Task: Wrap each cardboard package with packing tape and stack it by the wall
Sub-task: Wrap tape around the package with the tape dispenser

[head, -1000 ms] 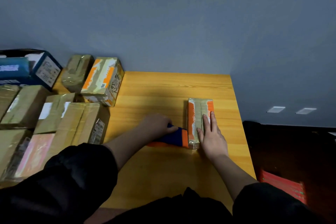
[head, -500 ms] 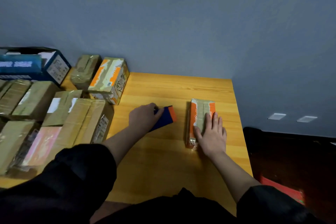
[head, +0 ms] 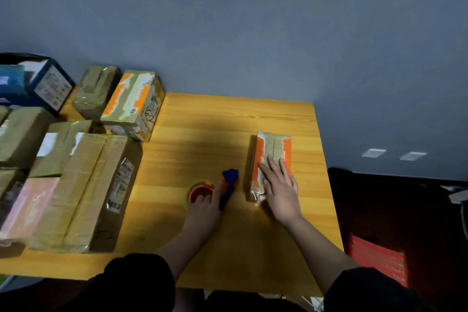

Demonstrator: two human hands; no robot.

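Your right hand (head: 279,191) lies flat on the package (head: 272,157) — small, light, tape-slick, so take its long sides — while your left (head: 203,206) holds the dispenser (head: 228,185).

Tabletop (head: 228,248) count: 1 orange-striped pkg (head: 272,157) near right edge, alone. 1 tape dispenser (head: 215,189), mid-tabletop. Approx 9 wrapped pkgs (head: 83,192) crowd left edge, back to wall; some cut off, exact no. unclear. 2 hands.
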